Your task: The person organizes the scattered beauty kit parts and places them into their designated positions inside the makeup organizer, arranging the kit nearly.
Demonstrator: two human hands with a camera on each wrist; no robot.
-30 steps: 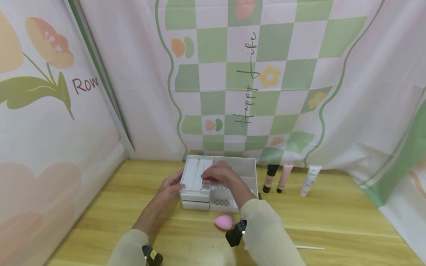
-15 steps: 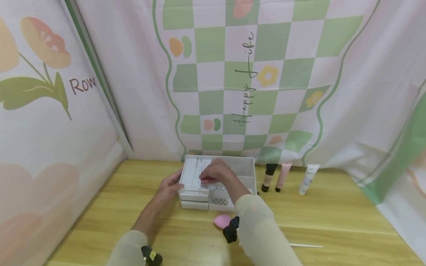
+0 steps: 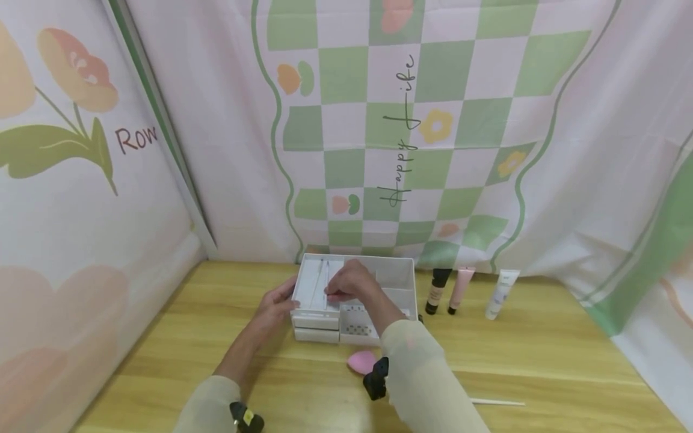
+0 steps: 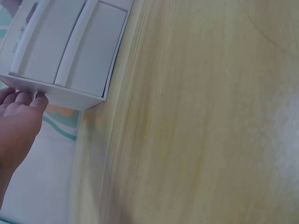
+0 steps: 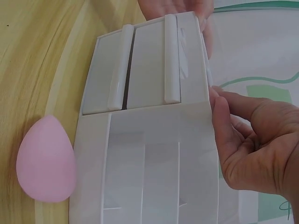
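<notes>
A white desktop organizer [image 3: 379, 264] stands at the back of the table, with two drawers [image 3: 317, 328] at its front left. In its shallow top tray [image 3: 307, 282] lies a thin stick [image 3: 316, 285] with a dark tip. Close to it, my right hand [image 3: 354, 282] pinches a second thin stick [image 3: 327, 273] with thumb and fingertips over the tray; its exact kind is unclear. My left hand [image 3: 273, 307] rests against the organizer's left side, its thumb at the front top corner. In the left wrist view, the fingertips [image 4: 39, 99] touch the side wall.
A pink makeup sponge [image 3: 361, 362] lies in front of the organizer. To its right stand a black-capped tube [image 3: 435, 291], a pink tube [image 3: 461, 291] and a white tube [image 3: 502, 294]. A thin white stick [image 3: 498, 402] lies at the front right. Curtains hang behind.
My right hand has shifted slightly left, and the thin stick in it sits lower in the tray. My left hand stays against the organizer's side.
</notes>
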